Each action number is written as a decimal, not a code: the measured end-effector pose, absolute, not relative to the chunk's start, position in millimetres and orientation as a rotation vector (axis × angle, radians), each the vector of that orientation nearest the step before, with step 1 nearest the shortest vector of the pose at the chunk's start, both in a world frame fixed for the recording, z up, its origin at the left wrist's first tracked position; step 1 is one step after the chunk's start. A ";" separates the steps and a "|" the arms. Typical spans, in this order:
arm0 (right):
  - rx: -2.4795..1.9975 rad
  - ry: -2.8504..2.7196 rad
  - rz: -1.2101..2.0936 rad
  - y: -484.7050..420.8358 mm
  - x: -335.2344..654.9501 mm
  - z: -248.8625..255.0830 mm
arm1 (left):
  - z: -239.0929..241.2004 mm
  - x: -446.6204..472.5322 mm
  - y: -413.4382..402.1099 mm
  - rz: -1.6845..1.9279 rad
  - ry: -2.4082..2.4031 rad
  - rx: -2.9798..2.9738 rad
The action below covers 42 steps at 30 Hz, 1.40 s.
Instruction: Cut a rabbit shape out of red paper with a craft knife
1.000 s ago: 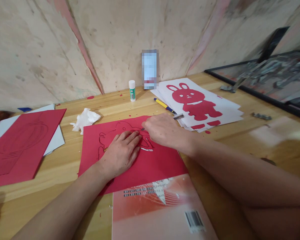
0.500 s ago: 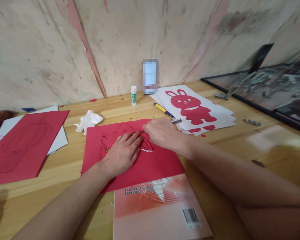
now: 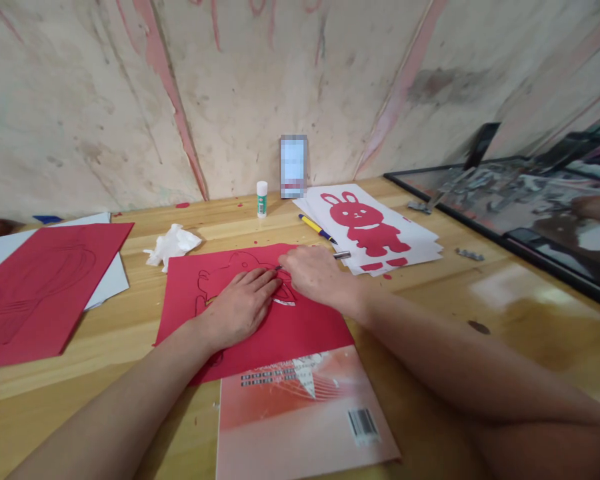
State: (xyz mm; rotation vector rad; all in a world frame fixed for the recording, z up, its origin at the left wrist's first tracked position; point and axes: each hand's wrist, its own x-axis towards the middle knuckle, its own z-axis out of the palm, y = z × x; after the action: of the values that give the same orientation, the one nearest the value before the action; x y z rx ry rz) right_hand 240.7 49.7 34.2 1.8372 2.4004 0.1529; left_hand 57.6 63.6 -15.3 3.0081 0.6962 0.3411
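A sheet of red paper (image 3: 305, 333) with a rabbit outline drawn in black lies over a pink-and-orange book (image 3: 300, 433). My left hand (image 3: 243, 303) rests flat on the drawing, fingers stretched toward the ears. My right hand (image 3: 315, 273) is closed around a slim craft knife (image 3: 342, 255); its metal end sticks out behind the hand, and the dark tip touches the paper beside my left fingertips. Along the ear nearest me runs a narrow cut-out slit (image 3: 284, 303) showing white beneath. Part of the outline is hidden under my left hand.
A glue stick (image 3: 262, 200) and a phone (image 3: 293, 167) stand by the wall. To the right lie a yellow pen (image 3: 317, 229) and white sheets with a red paper rabbit (image 3: 363, 222). Crumpled tissue (image 3: 173, 245) and another drawn-on red sheet (image 3: 55, 287) are leftward. A black-framed panel (image 3: 480, 220) leans right.
The camera view has shifted slightly, so the scene sits a little further left. The knife tip has moved a short way along the ear line; my left hand stays pressed on the paper.
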 end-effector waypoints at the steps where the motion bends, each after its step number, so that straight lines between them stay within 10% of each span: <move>1: 1.847 2.410 0.168 49.0 240.5 32.1 | -15.7 57.7 63.6 0.346 0.694 3.006; 42: 1.870 2.406 0.209 40.0 242.8 27.6 | -15.9 58.6 63.2 0.413 0.694 2.966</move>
State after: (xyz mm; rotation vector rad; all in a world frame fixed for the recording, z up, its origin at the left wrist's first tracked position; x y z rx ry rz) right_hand 242.8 40.0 27.6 1.8703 2.4062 0.2087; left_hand 58.6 63.2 -15.9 2.9662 0.6939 0.4131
